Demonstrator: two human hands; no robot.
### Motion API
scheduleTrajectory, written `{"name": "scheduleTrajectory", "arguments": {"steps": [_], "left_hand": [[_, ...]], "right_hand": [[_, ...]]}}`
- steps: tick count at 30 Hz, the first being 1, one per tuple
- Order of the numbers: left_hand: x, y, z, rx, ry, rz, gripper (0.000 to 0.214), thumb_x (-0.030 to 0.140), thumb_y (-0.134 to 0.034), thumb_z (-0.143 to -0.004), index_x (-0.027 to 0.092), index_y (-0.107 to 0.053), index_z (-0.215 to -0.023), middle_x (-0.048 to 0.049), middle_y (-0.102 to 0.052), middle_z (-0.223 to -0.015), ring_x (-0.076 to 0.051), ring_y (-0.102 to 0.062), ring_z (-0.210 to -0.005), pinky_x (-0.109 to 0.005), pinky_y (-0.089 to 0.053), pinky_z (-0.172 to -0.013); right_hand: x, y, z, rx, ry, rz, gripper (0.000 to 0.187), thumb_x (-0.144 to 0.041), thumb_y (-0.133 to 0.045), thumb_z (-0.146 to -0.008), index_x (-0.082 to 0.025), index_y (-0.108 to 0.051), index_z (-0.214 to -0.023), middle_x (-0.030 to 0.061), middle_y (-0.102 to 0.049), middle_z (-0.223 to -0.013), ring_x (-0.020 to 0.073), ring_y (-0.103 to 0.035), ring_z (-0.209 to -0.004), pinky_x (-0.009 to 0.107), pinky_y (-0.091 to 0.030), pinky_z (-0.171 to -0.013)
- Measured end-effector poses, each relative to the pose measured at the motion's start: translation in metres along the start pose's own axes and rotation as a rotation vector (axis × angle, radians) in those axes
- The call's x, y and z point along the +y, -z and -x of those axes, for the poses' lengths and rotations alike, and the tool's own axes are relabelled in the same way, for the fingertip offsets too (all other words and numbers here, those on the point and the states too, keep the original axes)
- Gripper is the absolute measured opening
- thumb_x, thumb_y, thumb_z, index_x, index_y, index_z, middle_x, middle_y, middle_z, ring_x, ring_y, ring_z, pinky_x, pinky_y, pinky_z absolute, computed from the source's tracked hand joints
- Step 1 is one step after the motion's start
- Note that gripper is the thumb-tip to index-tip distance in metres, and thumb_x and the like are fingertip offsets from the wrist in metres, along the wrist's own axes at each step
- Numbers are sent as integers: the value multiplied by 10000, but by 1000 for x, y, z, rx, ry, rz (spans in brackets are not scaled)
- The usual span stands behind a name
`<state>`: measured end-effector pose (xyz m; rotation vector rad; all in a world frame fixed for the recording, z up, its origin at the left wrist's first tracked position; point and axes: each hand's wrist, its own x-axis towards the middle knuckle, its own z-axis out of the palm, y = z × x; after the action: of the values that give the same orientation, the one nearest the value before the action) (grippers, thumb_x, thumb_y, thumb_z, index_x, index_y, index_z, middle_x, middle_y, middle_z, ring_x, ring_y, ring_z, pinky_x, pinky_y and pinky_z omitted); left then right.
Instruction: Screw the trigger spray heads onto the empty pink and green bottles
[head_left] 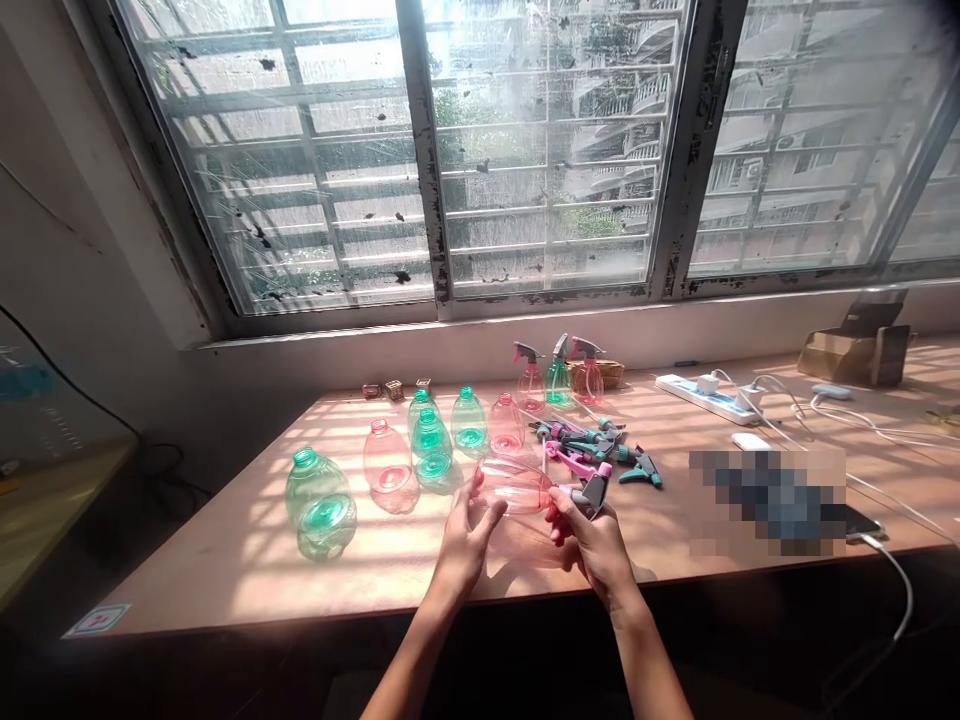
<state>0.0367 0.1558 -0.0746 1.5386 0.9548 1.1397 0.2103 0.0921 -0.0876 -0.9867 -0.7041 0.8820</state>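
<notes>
A clear pink spray bottle (514,484) lies sideways between my hands, just above the front of the table. My left hand (466,535) is wrapped around its base end. At the neck, my right hand (592,540) grips the grey and pink spray head (592,490) with fingers closed. Whether the head is fully seated on the neck is hidden by my fingers. Behind my hands lies a pile of loose pink, grey and green spray heads (577,440). To the left stand open bottles without heads, among them a green bottle (320,495) and a pink bottle (390,460).
Bottles with spray heads (530,385) stand at the back by a woven box (607,374). On the right are a power strip (705,398) with cables, a blurred-out device (780,500) and a cardboard stand (855,350). The table's front edge (337,620) runs beneath my forearms.
</notes>
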Motion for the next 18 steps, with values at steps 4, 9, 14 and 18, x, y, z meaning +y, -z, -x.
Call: {"name": "scheduleTrajectory", "arguments": {"steps": [4,9,14,18], "left_hand": [[3,1,0,-31,-27,13,727,428,-800,-789,257,-525,-1439,-119,-494,-1558,-333,-444,-1450,-465,-331,-1215],[2,1,3,-25,-2,18,791,413,-865,-721,233,-529,-1414,-146,-513,-1536,-352,-426,-1464,-476,-314,-1225],[1,1,3,-9,39,31,706,563,-736,-846,176,-507,-1389,-218,-487,-1534,-376,-450,-1443,-517,-336,-1202],[3,1,3,-27,1,39,688,492,-786,-809,218,-525,-1384,-166,-482,-1554,-357,-430,-1459,-496,-326,-1213]], "right_hand": [[-1,2,-1,-3,94,-13,349,-481,-825,-808,-163,-694,-747,24,-676,-655,124,-573,-503,225,-487,-459],[-1,0,-1,-38,73,-48,318,-448,-848,-798,-167,-698,-796,14,-683,-648,119,-567,-503,219,-459,-467],[1,-1,0,-38,35,-87,344,-423,-898,-739,-168,-700,-858,11,-691,-639,118,-560,-488,217,-445,-452],[0,1,-1,-25,39,-47,345,-469,-858,-775,-174,-681,-806,21,-692,-651,134,-565,-493,210,-395,-387]]}}
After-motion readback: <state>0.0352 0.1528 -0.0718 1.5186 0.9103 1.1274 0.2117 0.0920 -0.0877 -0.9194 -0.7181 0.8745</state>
